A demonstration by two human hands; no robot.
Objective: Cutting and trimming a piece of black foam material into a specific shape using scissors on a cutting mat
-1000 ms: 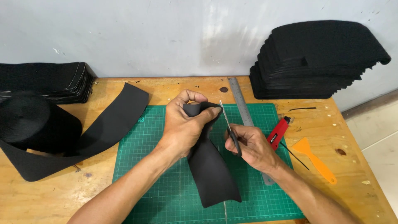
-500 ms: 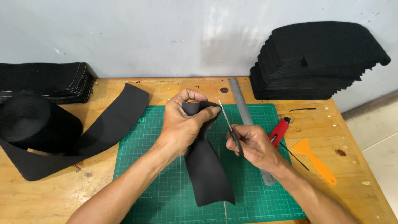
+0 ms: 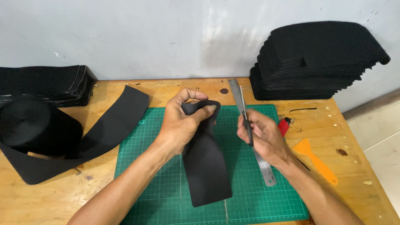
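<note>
My left hand (image 3: 181, 121) grips the folded top end of a black elastic strip (image 3: 206, 162), which hangs down onto the green cutting mat (image 3: 162, 187). My right hand (image 3: 264, 137) holds thin scissors (image 3: 246, 114) with the blades pointing up and away, a short gap to the right of the strip. A steel ruler (image 3: 260, 160) lies on the mat under my right hand.
A big roll of black band (image 3: 29, 125) sits at the left with its loose end (image 3: 116, 121) running to the mat. Stacks of cut black pieces stand at back left (image 3: 46, 83) and back right (image 3: 312, 62). A red cutter (image 3: 284, 126) and orange scraper (image 3: 314, 160) lie at the right.
My right hand has drawn the scissors away to the right, off the strip's top. The strip's lower end has shifted slightly left on the mat.
</note>
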